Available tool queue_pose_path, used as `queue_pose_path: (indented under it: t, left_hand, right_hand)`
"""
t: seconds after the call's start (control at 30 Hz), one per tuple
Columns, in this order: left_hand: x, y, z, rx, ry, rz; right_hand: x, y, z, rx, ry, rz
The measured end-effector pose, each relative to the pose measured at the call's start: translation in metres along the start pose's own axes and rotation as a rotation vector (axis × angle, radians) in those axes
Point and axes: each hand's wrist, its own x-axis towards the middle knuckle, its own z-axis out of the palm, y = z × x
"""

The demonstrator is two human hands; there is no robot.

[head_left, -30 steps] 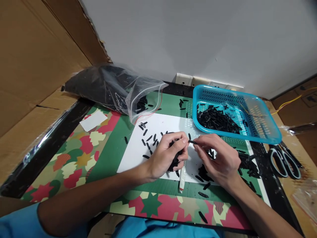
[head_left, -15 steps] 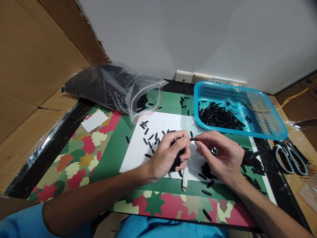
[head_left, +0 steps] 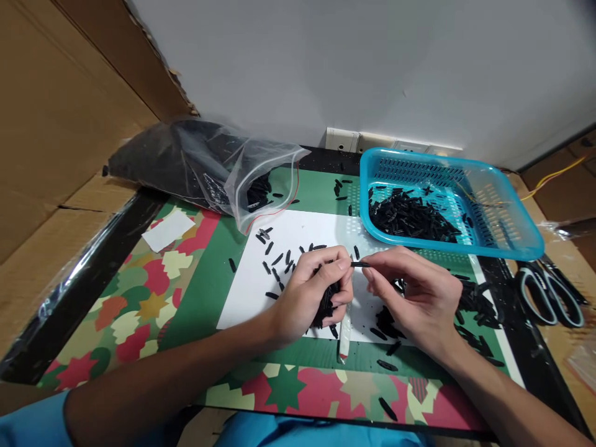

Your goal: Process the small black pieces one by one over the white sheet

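Observation:
My left hand [head_left: 316, 288] is closed around a bunch of small black strips [head_left: 326, 303], which show between its palm and fingers. Between the thumb and forefinger of that hand sits one end of a single thin black piece [head_left: 359, 264]. The other end is pinched by the fingertips of my right hand [head_left: 414, 292]. Below both hands lies a white paper sheet [head_left: 237, 304] scattered with loose black pieces [head_left: 278, 258]. A slim white wrapped stick [head_left: 344, 341] with a red tip lies partly under my left hand. My right palm hides some of the pieces beneath it.
A blue plastic basket [head_left: 503, 251] with many black pieces stands at the back right. Scissors [head_left: 549, 295] lie right of it. A clear zip bag [head_left: 186, 164] full of black pieces rests back left, near a white paper scrap [head_left: 168, 230]. Cardboard [head_left: 60, 81] stands at left.
The view has shifted slightly. Both hands keep the same grips, and a little more of the black piece shows between their fingertips.

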Motion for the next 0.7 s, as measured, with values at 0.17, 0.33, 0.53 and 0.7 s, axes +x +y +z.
queue_pose_path:
  t: [0.17, 0.33, 0.53, 0.7]
  left_hand:
    - [0.0004, 0.0006, 0.0007, -0.006, -0.005, 0.004]
    - [0.001, 0.0015, 0.0014, -0.014, -0.006, 0.019]
    - [0.0002, 0.0013, 0.0006, -0.011, -0.008, 0.014]
    - [0.001, 0.0009, 0.0006, 0.001, 0.001, -0.005]
  right_hand:
    - [0.0002, 0.0011, 0.0008, -0.016, 0.001, 0.007]
    - [0.0005, 0.0008, 0.0012, -0.012, -0.006, 0.008]
    - [0.0009, -0.0006, 0.0016, -0.013, 0.003, 0.004]
    - [0.0022, 0.0011, -0.001, -0.006, 0.001, -0.058]
